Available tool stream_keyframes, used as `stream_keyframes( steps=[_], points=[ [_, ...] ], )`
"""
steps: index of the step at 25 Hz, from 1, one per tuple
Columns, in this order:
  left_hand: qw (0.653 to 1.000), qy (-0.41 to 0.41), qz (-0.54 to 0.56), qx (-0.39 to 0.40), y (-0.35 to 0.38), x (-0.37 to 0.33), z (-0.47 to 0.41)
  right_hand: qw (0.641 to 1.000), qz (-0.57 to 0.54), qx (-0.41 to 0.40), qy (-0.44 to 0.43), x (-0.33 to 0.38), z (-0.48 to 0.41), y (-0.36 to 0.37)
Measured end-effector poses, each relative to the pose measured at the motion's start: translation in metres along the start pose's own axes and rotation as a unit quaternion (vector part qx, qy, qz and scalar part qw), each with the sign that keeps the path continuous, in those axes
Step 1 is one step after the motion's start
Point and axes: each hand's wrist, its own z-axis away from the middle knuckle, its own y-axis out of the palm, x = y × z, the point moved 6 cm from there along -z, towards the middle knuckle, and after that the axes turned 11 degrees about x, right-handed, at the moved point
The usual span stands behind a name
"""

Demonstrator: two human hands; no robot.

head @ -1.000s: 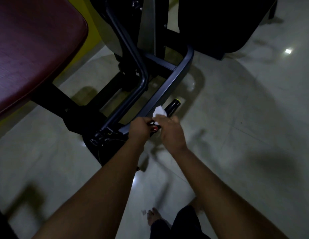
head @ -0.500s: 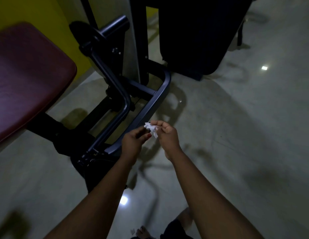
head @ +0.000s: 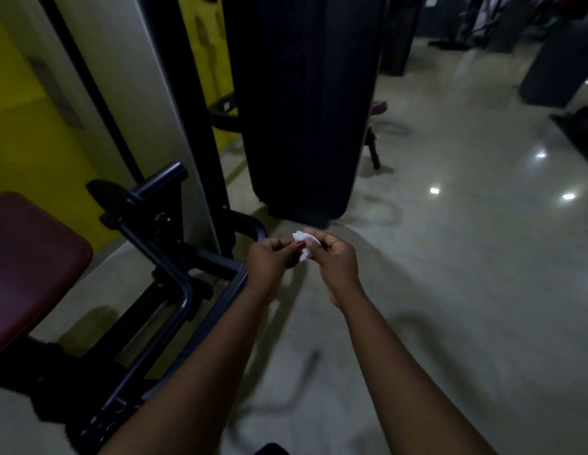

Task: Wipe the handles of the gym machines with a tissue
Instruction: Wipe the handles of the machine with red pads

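Both hands, left (head: 269, 259) and right (head: 335, 257), pinch a crumpled tissue (head: 302, 246) between them, clear of the machine (head: 174, 254). No handle is being wiped; judging by this, wiping remains.

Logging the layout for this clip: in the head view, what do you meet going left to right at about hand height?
Maroon seat pad → black machine frame → left hand → white tissue → right hand → bare shiny floor.
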Motion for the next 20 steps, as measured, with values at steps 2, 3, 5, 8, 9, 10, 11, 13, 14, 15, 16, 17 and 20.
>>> stream_keyframes(
  steps=[2, 3, 5, 8, 9, 10, 11, 13, 14, 15, 16, 17, 20],
  points=[
    [1.0, 0.015, 0.006, 0.015, 0.024, -0.019, -0.007, 1.0, 0.005, -0.012, -0.022, 0.024, -0.004, -0.02],
    [0.999, 0.024, 0.014, 0.023, 0.036, -0.028, -0.01, 0.999, 0.007, -0.018, -0.031, 0.035, -0.006, -0.03],
    [0.998, 0.038, 0.026, 0.044, 0.059, -0.046, -0.018, 0.998, 0.012, -0.034, -0.042, 0.054, -0.011, -0.052],
    [0.996, 0.062, 0.02, 0.066, 0.091, -0.069, -0.038, 0.997, 0.016, -0.063, -0.052, 0.08, -0.02, -0.083],
    [0.995, 0.067, 0.02, 0.071, 0.1, -0.074, -0.045, 0.996, 0.012, -0.07, -0.053, 0.085, -0.024, -0.092],
    [0.994, 0.07, 0.022, 0.077, 0.111, -0.078, -0.055, 0.995, 0.011, -0.079, -0.055, 0.091, -0.029, -0.102],
    [0.994, 0.072, 0.024, 0.084, 0.122, -0.081, -0.064, 0.994, 0.013, -0.091, -0.058, 0.095, -0.035, -0.114],
    [0.992, 0.078, 0.022, 0.095, 0.145, -0.086, -0.086, 0.991, 0.024, -0.114, -0.059, 0.101, -0.049, -0.14],
    [0.992, 0.08, 0.022, 0.097, 0.156, -0.086, -0.095, 0.991, 0.028, -0.12, -0.06, 0.103, -0.056, -0.152],
    [0.991, 0.081, 0.026, 0.099, 0.17, -0.087, -0.109, 0.99, 0.031, -0.125, -0.063, 0.106, -0.066, -0.166],
    [0.991, 0.079, 0.029, 0.1, 0.181, -0.086, -0.123, 0.989, 0.03, -0.126, -0.065, 0.107, -0.075, -0.179],
    [0.991, 0.076, 0.029, 0.102, 0.192, -0.085, -0.137, 0.989, 0.029, -0.131, -0.061, 0.106, -0.086, -0.191],
    [0.99, 0.072, 0.031, 0.118, 0.234, -0.085, -0.197, 0.988, 0.031, -0.14, -0.059, 0.106, -0.135, -0.24]
  ],
)
